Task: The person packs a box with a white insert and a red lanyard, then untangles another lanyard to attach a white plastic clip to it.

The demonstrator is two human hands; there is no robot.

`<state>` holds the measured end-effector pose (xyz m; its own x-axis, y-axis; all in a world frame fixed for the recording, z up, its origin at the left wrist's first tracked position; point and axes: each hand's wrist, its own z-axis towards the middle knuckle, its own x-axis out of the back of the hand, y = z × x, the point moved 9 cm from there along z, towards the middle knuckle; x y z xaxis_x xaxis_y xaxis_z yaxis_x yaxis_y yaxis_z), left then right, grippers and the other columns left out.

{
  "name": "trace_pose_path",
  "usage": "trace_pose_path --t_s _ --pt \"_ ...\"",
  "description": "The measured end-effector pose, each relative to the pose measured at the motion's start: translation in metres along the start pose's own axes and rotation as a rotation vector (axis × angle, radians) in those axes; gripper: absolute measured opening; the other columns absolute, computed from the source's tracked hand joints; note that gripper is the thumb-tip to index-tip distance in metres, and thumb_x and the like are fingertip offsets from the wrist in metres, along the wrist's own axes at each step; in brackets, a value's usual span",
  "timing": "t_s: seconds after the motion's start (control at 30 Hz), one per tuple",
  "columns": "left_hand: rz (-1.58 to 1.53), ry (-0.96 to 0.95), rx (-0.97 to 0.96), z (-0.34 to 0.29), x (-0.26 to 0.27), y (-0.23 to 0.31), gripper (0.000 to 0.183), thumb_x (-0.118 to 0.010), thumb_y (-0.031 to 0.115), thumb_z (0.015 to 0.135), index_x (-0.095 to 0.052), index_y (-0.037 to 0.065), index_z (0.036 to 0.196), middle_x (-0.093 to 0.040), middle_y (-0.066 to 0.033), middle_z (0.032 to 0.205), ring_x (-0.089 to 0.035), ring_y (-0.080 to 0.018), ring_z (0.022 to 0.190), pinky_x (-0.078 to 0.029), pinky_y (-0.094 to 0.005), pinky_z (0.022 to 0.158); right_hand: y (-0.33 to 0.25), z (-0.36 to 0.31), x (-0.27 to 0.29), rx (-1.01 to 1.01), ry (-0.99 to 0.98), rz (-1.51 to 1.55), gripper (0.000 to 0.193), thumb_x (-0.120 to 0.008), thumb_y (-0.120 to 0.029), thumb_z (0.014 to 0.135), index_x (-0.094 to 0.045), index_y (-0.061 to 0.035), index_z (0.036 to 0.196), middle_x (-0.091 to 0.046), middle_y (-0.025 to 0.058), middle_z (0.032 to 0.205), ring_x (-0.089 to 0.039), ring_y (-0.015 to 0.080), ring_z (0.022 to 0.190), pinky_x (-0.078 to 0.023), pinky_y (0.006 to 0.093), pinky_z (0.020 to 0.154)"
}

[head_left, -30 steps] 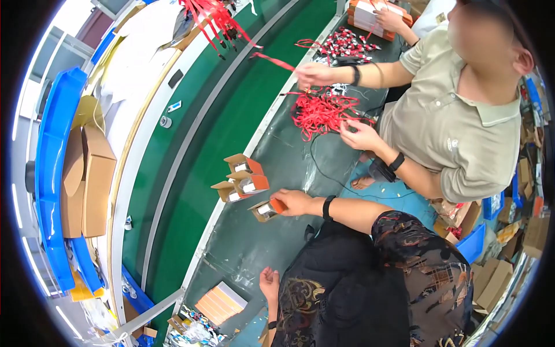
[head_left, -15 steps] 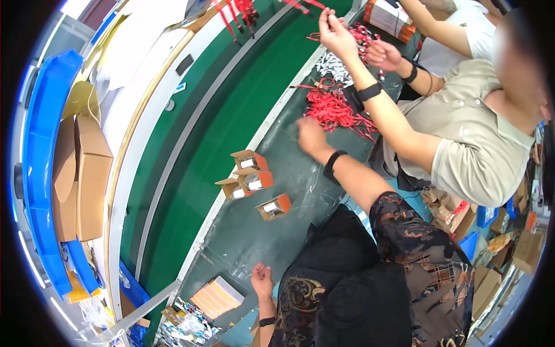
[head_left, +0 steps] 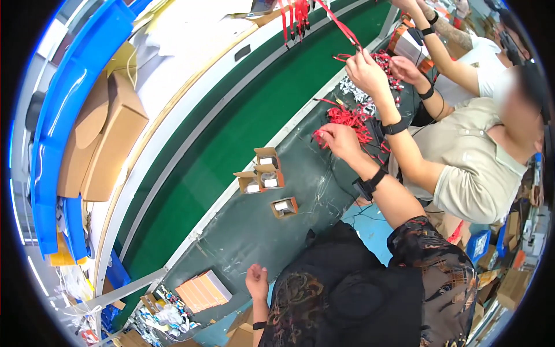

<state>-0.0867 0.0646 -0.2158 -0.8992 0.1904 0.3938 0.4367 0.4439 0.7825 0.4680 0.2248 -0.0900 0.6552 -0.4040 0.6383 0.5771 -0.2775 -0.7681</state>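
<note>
My right hand reaches over the dark green worktop to the near edge of a pile of red lanyards. Its thumb and fingers are pinched together, with a bit of red strap at the tips. Low in the view, my left hand hovers by the table's near edge, empty, fingers loosely bent and apart. Between my hands stand several small open cartons, orange and brown; one carton sits apart from a group, each with a white-and-dark item inside. Nearest my left hand lies a row of flat orange-and-white boxes.
A green conveyor belt runs past the worktop's far side, with red lanyards hanging above it. A co-worker's hand holds a red lanyard beyond the pile. Small bagged parts lie at lower left; blue bins line the left.
My right hand has gone from a blurred reach beside the lanyard pile to a pinch with red strap at its fingertips. The co-worker's raised hand is lower; the whole view has shifted.
</note>
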Motion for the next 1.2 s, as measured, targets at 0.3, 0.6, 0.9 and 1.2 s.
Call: trace_pose_path --t_s 0.3,0.6,0.9,1.2 --pt "0.085 -0.229 -0.780 -0.002 -0.048 0.283 0.041 -0.071 0.005 0.085 -0.058 -0.002 0.124 -0.063 -0.0120 0.115 -0.064 -0.0232 0.110 -0.050 -0.0338 0.098 -0.148 -0.033 0.059 0.204 -0.382 0.097 0.013 -0.065 -0.003 0.087 -0.070 0.0024 0.097 -0.073 0.0062 0.088 -0.068 0.0117 0.081 -0.055 0.0282 0.072" --pt "-0.122 -0.596 -0.919 -0.043 -0.160 0.441 0.031 -0.067 0.007 0.092 -0.059 -0.001 0.121 -0.066 -0.0045 0.099 -0.063 -0.0119 0.092 -0.051 -0.0268 0.081 -0.234 -0.105 0.097 0.401 -0.517 0.139 0.018 -0.075 -0.012 0.079 -0.072 -0.0019 0.094 -0.073 0.0117 0.084 -0.071 0.0205 0.078 -0.055 0.0339 0.067" --pt "-0.320 -0.669 -0.774 -0.086 -0.092 0.439 0.019 -0.052 0.015 0.103 -0.060 0.000 0.109 -0.055 0.0032 0.080 -0.046 -0.0030 0.069 -0.038 -0.0193 0.062 -0.145 -0.136 0.049 0.440 -0.775 0.028 0.027 -0.073 -0.019 0.086 -0.070 -0.0046 0.109 -0.070 0.0092 0.083 -0.066 0.0213 0.075 -0.050 0.0364 0.069" --pt "-0.934 -0.556 -0.852 -0.165 0.013 0.441 0.025 -0.062 0.022 0.098 -0.044 0.007 0.089 -0.044 0.0018 0.059 -0.036 -0.0077 0.046 -0.027 -0.0243 0.044 -0.084 -0.122 0.003 0.377 -0.525 0.086 0.033 -0.077 -0.022 0.085 -0.065 -0.0045 0.111 -0.061 0.0073 0.070 -0.060 0.0206 0.065 -0.047 0.0358 0.061"
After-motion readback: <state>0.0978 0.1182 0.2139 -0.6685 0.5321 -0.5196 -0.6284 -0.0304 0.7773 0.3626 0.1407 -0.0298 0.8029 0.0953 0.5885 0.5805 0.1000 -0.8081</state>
